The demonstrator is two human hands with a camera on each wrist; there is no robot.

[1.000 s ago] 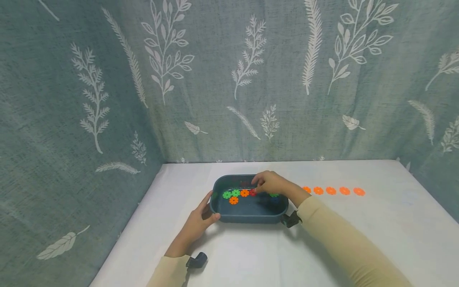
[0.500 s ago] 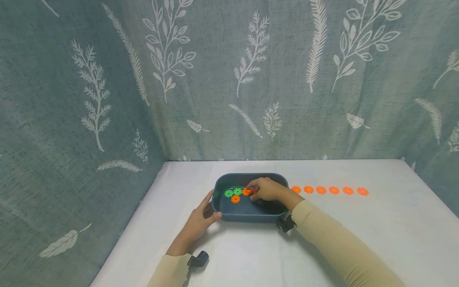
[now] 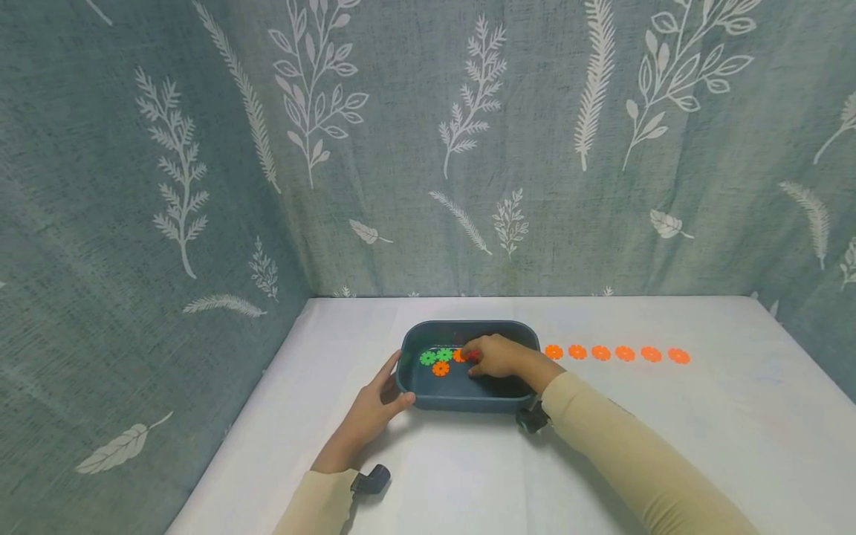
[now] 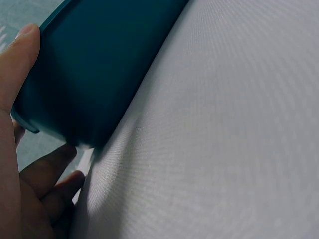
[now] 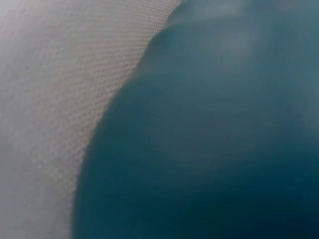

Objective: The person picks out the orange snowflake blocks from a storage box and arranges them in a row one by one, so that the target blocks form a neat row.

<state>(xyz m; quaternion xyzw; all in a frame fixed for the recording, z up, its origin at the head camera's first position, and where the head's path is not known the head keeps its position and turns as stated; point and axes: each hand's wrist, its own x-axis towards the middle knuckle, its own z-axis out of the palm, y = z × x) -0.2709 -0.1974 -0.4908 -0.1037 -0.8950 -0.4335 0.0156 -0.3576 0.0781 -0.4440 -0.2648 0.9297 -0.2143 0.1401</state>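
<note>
A dark teal tray (image 3: 428,403) stands on the white table. My left hand (image 3: 371,409) holds its left end, with the thumb at the front corner and the fingers along the side. The left wrist view shows that thumb (image 4: 25,55) on the rim. My right hand (image 3: 496,357) reaches inside, fingers bent down by a red flower-shaped disc (image 3: 474,355) and an orange disc (image 3: 458,355), which it partly covers. Whether it pinches either is hidden. Left of them lie green discs (image 3: 428,358) and another orange disc (image 3: 441,368). The right wrist view shows only the tray wall (image 5: 209,124) and cloth.
Several orange discs (image 3: 625,353) form a row on the white table (image 3: 461,468) right of the tray. A patterned grey-green curtain (image 3: 401,148) hangs behind and at the sides. Each wrist carries a small dark camera, such as the left one (image 3: 371,480).
My right hand has moved left and lower inside the tray, toward the red and orange discs. It uncovers more of the orange row. My left hand keeps its hold on the tray.
</note>
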